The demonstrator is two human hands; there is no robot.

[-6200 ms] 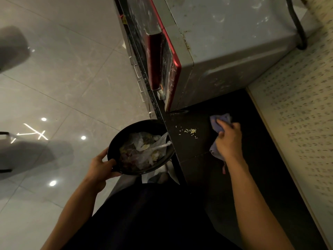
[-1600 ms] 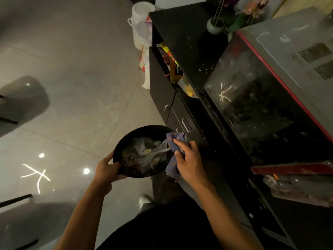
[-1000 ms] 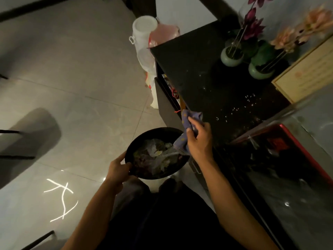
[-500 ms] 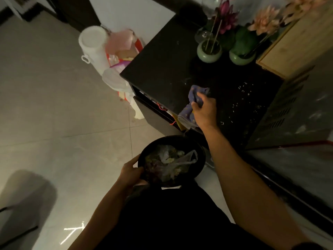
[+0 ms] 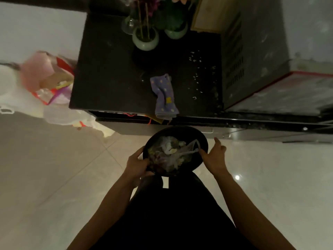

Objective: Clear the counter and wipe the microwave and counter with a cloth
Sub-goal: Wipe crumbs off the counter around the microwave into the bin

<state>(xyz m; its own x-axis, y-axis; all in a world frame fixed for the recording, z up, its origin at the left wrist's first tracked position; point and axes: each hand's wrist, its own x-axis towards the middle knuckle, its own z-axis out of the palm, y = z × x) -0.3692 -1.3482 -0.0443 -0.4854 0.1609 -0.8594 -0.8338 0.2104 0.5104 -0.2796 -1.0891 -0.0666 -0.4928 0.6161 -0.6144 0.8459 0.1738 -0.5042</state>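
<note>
A black bowl [image 5: 202, 141] filled with plastic wrap and food scraps hangs below the counter's front edge. My left hand [image 5: 136, 162] grips its left rim, thumb over the edge. My right hand [image 5: 215, 156] holds the right rim, thumb raised. The purple spotted cloth [image 5: 164, 95] lies crumpled on the black counter [image 5: 108, 73], its end hanging over the front edge, with no hand on it. Pale crumbs [image 5: 197, 76] are scattered between the cloth and the microwave [image 5: 255, 51], which stands at the right with its red-trimmed door.
Two green vases [image 5: 145, 39] with flowers stand at the counter's back, beside a wooden frame [image 5: 207, 15]. Plastic bags and a white bin [image 5: 45, 83] sit on the floor left of the counter. A drawer below the counter edge is slightly open. Pale tiled floor surrounds me.
My right hand let go of the cloth, leaving it on the counter, and came down to the bowl's right rim. The view turned to face the counter squarely.
</note>
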